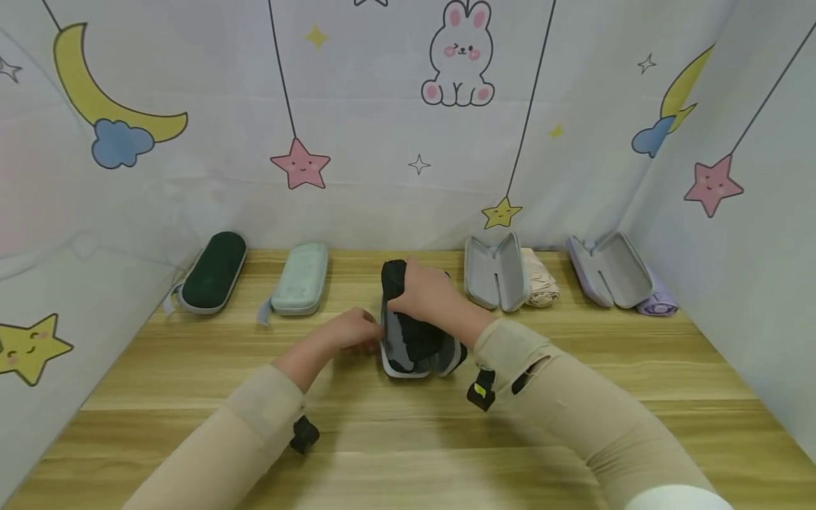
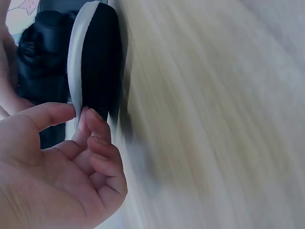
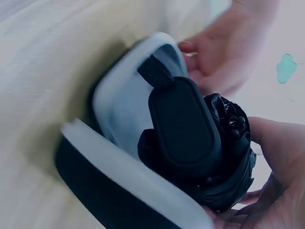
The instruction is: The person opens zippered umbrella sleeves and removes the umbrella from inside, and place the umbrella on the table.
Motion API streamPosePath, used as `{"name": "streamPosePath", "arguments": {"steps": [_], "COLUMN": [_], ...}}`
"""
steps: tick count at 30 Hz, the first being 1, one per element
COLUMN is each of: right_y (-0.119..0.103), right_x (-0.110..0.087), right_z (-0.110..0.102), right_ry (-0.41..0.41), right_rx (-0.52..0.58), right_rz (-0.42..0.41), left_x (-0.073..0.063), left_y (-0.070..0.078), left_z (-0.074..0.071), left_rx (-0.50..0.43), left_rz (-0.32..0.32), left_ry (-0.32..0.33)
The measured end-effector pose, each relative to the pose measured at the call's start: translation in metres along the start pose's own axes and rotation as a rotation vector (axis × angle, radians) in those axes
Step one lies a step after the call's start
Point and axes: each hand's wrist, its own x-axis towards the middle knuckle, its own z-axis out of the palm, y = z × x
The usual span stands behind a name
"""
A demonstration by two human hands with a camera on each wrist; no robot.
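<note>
One pale printed cloth hangs behind everything, and before it I see, from my distant place, the wooden bench. Five cases are on this bench. At left, a dark green case and a mint case are closed; at right, a lilac case and a grey-lined case are open, each beside a lilac bundle or a beige bundle. In the middle is the open black case.

What I judge to be a black umbrella is partly inside this case; whether it touches the bottom, I cannot tell. The right hand has its fingers curled round it. The left hand pinches the pale rim of the case between thumb and forefinger.

Smallest is the black strap, close to the rim. If it stays untucked, I think it could be caught between the halves. The umbrella's loose folds may also bulge outside, and the case may slide or tilt, because it is held only by its edge.
</note>
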Motion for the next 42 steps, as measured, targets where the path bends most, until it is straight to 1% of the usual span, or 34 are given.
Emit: {"name": "streamPosePath", "arguments": {"steps": [5,8,12,15,17,20,22,25,28,30,31,32,34,35,36,37,38,39,42], "right_y": [0.003,0.006,0.011,0.016,0.020,0.026,0.030,0.035,0.039,0.041,0.041,0.042,0.043,0.043,0.044,0.044,0.045,0.044,0.043], "right_x": [-0.005,-0.010,-0.015,-0.016,-0.016,-0.016,-0.014,-0.011,-0.007,-0.004,-0.003,-0.001,0.001,0.002,0.003,0.004,0.005,0.005,0.006], "right_z": [-0.023,-0.039,-0.058,-0.067,-0.068,-0.063,-0.056,-0.043,-0.028,-0.019,-0.014,-0.010,-0.003,0.001,0.004,0.007,0.010,0.012,0.018], "right_ry": [0.017,0.064,0.101,0.106,0.109,0.105,0.093,0.047,0.013,-0.004,-0.007,-0.012,-0.033,-0.042,-0.049,-0.054,-0.056,-0.054,-0.035], "right_rx": [0.139,0.210,0.265,0.272,0.260,0.229,0.195,0.159,0.143,0.132,0.127,0.117,0.112,0.114,0.114,0.115,0.111,0.107,0.086], "right_rz": [-0.015,-0.028,-0.017,0.012,0.028,0.045,0.060,0.078,0.076,0.077,0.077,0.078,0.092,0.097,0.100,0.103,0.101,0.095,0.074], "left_x": [-0.004,-0.007,-0.013,-0.018,-0.022,-0.028,-0.033,-0.038,-0.045,-0.050,-0.053,-0.055,-0.058,-0.059,-0.060,-0.060,-0.060,-0.061,-0.061], "left_y": [-0.007,-0.012,-0.018,-0.023,-0.027,-0.031,-0.034,-0.034,-0.026,-0.015,-0.008,-0.002,0.009,0.013,0.017,0.020,0.022,0.023,0.024], "left_z": [-0.010,-0.016,-0.026,-0.033,-0.038,-0.044,-0.048,-0.052,-0.051,-0.047,-0.043,-0.038,-0.027,-0.020,-0.014,-0.008,-0.002,0.003,0.014], "left_rx": [-0.012,-0.010,0.030,0.071,0.091,0.122,0.144,0.166,0.273,0.386,0.448,0.512,0.632,0.687,0.738,0.780,0.815,0.831,0.830], "left_rz": [0.004,0.000,-0.010,-0.010,-0.007,-0.005,0.001,0.000,-0.027,-0.030,-0.017,0.013,0.115,0.166,0.216,0.252,0.271,0.271,0.218], "left_ry": [0.022,0.047,0.070,0.086,0.096,0.107,0.110,0.122,0.200,0.285,0.334,0.380,0.453,0.478,0.488,0.482,0.456,0.407,0.232]}}
